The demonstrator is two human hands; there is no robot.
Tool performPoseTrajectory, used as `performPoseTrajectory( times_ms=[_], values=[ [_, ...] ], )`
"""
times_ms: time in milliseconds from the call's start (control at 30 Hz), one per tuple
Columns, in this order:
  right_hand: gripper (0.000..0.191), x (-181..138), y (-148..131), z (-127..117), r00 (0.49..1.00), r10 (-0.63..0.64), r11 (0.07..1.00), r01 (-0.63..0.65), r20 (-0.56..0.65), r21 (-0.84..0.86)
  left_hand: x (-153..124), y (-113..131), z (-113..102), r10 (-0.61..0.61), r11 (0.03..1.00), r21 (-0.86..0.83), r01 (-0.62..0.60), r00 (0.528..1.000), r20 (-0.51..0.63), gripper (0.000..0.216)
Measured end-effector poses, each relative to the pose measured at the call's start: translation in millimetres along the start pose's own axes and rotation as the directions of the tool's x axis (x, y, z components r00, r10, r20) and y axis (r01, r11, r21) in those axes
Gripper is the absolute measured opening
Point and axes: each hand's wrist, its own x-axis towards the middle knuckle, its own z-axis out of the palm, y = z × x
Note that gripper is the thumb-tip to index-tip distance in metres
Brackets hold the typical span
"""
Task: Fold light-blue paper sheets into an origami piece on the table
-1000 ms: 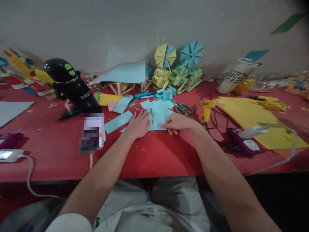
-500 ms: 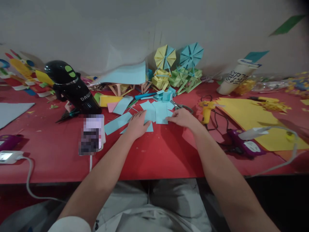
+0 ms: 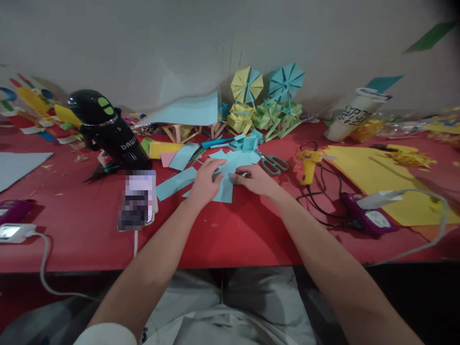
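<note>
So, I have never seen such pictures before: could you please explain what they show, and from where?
No machine here: these are one person's bare hands, seen by a camera worn on the head, looking forward and down. On the red table, the left hand and right hand are at pieces of blue paper; whether either grips one is hard to tell. Scissors and a glue gun are to the right, a phone and a black bottle to the left. Paper wheels are behind.

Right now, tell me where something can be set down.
Bare red table lies between the forearms, before the blue papers, and between the phone and white box. Crowded: around the left hand and right hand, papers and scissors; along the wall, folded-paper models.
</note>
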Motion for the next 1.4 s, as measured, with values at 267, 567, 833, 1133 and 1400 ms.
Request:
performPoseTrajectory(
  times_ms=[267,567,833,1133,1400],
  values=[
    [0.041,-4,-12,-6,0.986,0.097,0.986,-0.076,-0.135,0.152,0,11,-11,-0.052,0.988,-0.144,0.052,0.999,0.003,0.046],
    [0.059,-5,-7,-15,0.934,0.225,0.912,-0.1,-0.279,0.397,-4,16,-16,-0.093,0.954,-0.246,0.17,0.951,0.294,0.082],
    [0.057,-3,-2,-15,0.947,0.152,0.894,-0.009,-0.283,0.449,4,10,-20,-0.46,0.674,-0.584,0.453,0.876,0.148,0.039],
    [0.031,1,8,-20,0.925,0.289,0.748,-0.058,-0.246,0.661,1,7,-42,-0.354,0.478,-0.701,0.528,0.847,0.396,0.04],
    [0.017,5,20,-21,0.906,0.258,0.708,0.059,-0.336,0.703,6,15,-48,-0.292,0.25,-0.809,0.532,0.838,0.461,0.035]
  ],
)
